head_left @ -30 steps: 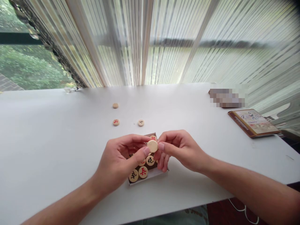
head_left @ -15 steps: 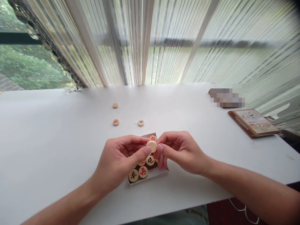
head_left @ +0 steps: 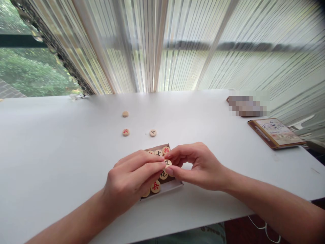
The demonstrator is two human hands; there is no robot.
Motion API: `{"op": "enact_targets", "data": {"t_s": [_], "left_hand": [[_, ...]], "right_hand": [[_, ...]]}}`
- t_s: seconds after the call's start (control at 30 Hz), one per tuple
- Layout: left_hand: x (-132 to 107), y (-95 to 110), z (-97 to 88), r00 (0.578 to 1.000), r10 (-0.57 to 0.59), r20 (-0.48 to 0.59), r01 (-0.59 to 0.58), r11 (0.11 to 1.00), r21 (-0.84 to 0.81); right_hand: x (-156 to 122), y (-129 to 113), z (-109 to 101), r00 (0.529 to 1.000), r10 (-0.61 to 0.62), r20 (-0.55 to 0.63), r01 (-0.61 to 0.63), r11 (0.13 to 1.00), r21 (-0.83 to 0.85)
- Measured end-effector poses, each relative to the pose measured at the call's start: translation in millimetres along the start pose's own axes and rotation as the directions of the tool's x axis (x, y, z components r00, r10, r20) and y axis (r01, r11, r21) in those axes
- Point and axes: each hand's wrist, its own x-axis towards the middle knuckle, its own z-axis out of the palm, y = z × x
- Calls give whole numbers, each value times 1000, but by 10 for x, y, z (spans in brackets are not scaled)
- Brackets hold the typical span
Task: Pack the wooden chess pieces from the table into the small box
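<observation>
A round wooden xiangqi piece (head_left: 168,163) with a black character faces up between my two hands, over a shallow box. My right hand (head_left: 196,164) pinches its right side between thumb and forefinger. My left hand (head_left: 135,174) reaches over the box from the left, fingers together and their tips at the piece's left edge; its thumb is hidden. In the box (head_left: 175,184) lie several more pieces, among them a red-marked piece (head_left: 155,186) at the near side and another red-marked piece (head_left: 166,150) at the far corner. My left hand covers part of the box.
Beyond the box on the white table (head_left: 63,152) lie a blank-topped piece (head_left: 125,114), a red-marked piece (head_left: 126,132) and a black-marked piece (head_left: 152,132). A flat printed box (head_left: 275,133) lies at the right, near a blurred-out item (head_left: 246,105). Striped curtains hang behind.
The held piece showed its blank side and now shows a black character. My left hand has turned palm-down, its fingers stretching over the box. My right hand has barely moved.
</observation>
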Motion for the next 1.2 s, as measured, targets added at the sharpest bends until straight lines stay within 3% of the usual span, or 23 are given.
{"op": "enact_targets", "data": {"t_s": [0.27, 0.4, 0.5, 0.63, 0.77, 1.2], "left_hand": [[24, -2, -20, 984, 150, 92, -158, 983, 91], [52, -23, 7, 992, 101, 73, -104, 994, 38], [70, -52, 11, 1000, -6, -8, 6, 1000, -3], [83, -86, -7, 986, -134, -94, 131, 990, -43], [72, -110, -5, 985, -128, -111, 123, 991, -52], [57, -119, 10, 989, -107, -107, 104, 994, -31]], "right_hand": [[3, -78, -49, 998, -19, 67, 34, 974, -226], [-5, -73, -56, 987, -143, 69, 159, 907, -389], [-14, -59, -72, 964, -236, 124, 267, 847, -459], [-6, -63, -86, 906, -308, 291, 411, 807, -425], [18, -62, -86, 853, -326, 407, 485, 782, -391], [7, -7, -79, 840, -263, 475, 486, 752, -445]]}}
